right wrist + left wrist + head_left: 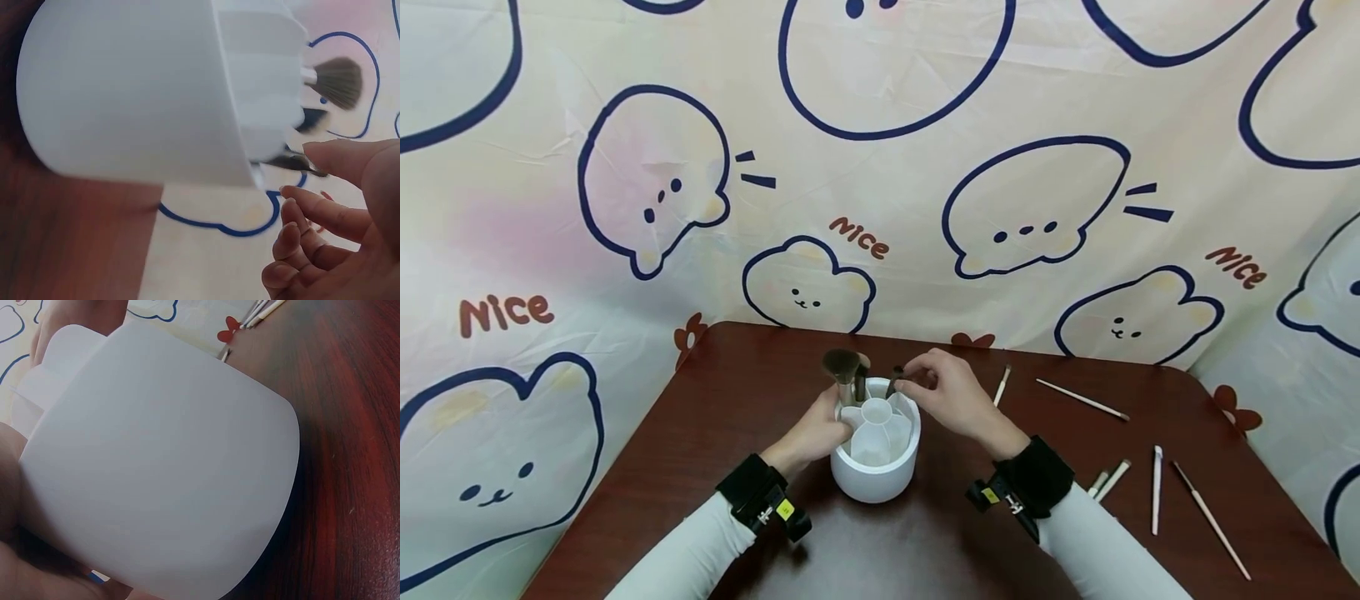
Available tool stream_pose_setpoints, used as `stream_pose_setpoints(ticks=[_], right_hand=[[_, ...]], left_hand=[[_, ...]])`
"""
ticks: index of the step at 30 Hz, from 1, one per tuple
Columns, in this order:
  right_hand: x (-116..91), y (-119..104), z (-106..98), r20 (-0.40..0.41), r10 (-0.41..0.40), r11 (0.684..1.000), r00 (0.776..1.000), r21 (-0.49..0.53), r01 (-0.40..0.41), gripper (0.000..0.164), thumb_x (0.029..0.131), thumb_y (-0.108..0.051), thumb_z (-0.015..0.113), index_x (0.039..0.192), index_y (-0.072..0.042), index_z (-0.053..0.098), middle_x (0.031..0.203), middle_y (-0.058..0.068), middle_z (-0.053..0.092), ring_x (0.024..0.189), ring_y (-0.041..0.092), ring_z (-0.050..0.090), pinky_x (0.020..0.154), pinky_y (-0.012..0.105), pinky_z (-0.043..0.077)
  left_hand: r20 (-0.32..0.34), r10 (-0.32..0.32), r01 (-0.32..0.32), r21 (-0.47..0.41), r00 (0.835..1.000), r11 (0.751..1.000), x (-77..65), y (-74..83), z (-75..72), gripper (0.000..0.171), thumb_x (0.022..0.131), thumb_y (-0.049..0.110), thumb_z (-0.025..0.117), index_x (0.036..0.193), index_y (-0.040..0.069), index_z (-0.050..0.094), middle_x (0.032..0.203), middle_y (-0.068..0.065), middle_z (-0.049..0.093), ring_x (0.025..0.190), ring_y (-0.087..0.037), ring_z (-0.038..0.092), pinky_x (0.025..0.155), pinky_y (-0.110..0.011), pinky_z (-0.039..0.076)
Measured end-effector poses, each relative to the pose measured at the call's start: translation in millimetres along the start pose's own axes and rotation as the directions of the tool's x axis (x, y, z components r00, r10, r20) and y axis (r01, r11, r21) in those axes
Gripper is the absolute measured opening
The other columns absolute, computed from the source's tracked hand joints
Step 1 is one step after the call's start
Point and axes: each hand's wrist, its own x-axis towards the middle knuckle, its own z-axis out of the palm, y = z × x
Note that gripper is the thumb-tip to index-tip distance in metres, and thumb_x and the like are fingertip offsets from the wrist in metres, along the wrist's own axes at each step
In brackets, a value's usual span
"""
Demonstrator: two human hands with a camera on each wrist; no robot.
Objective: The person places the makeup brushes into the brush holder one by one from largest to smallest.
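Observation:
A white round brush holder [875, 477] with petal-shaped compartments stands on the table. My left hand [811, 429] grips its left side, thumb at the rim. A large fluffy makeup brush [841, 364] and a smaller dark-haired makeup brush [312, 120] stand in the back-left part. Another slim dark-tipped makeup brush [894, 382] leans at the back right rim. Around that brush's head, my right hand [953, 396] has its thumb and forefinger parted, the thumb tip right by the bristles in the right wrist view. Its other fingers are loosely bent.
On the dark red wooden table [737, 383], several slim brushes lie at the right, among them a pale brush [1156, 492], a long brush [1212, 521] and a brush farther back [1082, 400]. A patterned cloth [895, 192] hangs behind the table.

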Motion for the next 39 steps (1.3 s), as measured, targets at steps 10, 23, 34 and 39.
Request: stream_pose_setpoints(ticks=[10, 23, 34, 39], right_hand=[[-22, 44, -62, -0.082, 0.071, 0.986, 0.994, -0.145, -0.082, 0.028, 0.09, -0.031, 0.061, 0.109, -0.01, 0.06, 0.094, 0.003, 0.06, 0.079, 0.018, 0.052, 0.066, 0.038, 0.045], [-20, 166, -65, 0.046, 0.42, 0.893, 0.906, -0.2, -0.404, 0.045, 0.091, -0.021, 0.057, 0.123, 0.009, 0.047, 0.105, 0.024, 0.056, 0.092, 0.034, 0.053, 0.074, 0.045, 0.046], [-7, 181, -34, -0.032, 0.526, 0.822, 0.85, -0.237, -0.518, 0.02, 0.083, -0.013, 0.063, 0.086, 0.005, 0.056, 0.078, 0.019, 0.056, 0.068, 0.029, 0.054, 0.057, 0.036, 0.045], [-3, 176, -30, -0.025, 0.538, 0.81, 0.842, -0.261, -0.525, 0.018, 0.082, -0.009, 0.061, 0.088, 0.006, 0.055, 0.082, 0.023, 0.056, 0.068, 0.03, 0.054, 0.055, 0.036, 0.043]], left_hand=[[-0.006, 0.006, -0.006, 0.006, 1.0, 1.0, -10.7, 23.0, -1.1, 0.074, 0.065, -0.016, 0.047, 0.137, -0.001, 0.035, 0.13, -0.017, 0.048, 0.113, -0.024, 0.042, 0.094, -0.046, 0.033], [-0.02, 0.025, -0.025, -0.016, 0.999, 1.0, -19.8, 32.1, -0.5, 0.07, 0.065, -0.016, 0.046, 0.134, -0.004, 0.037, 0.125, -0.018, 0.051, 0.111, -0.024, 0.045, 0.092, -0.043, 0.036], [-0.052, 0.024, -0.026, -0.026, 0.998, 0.999, -17.1, 23.3, 5.8, 0.072, 0.064, -0.016, 0.046, 0.134, -0.001, 0.038, 0.126, -0.017, 0.05, 0.113, -0.026, 0.043, 0.095, -0.049, 0.034], [-0.075, 0.007, -0.008, -0.015, 0.997, 1.0, -11.2, 10.0, 4.5, 0.072, 0.065, -0.015, 0.046, 0.134, 0.003, 0.038, 0.127, -0.013, 0.05, 0.115, -0.023, 0.042, 0.096, -0.047, 0.033]])
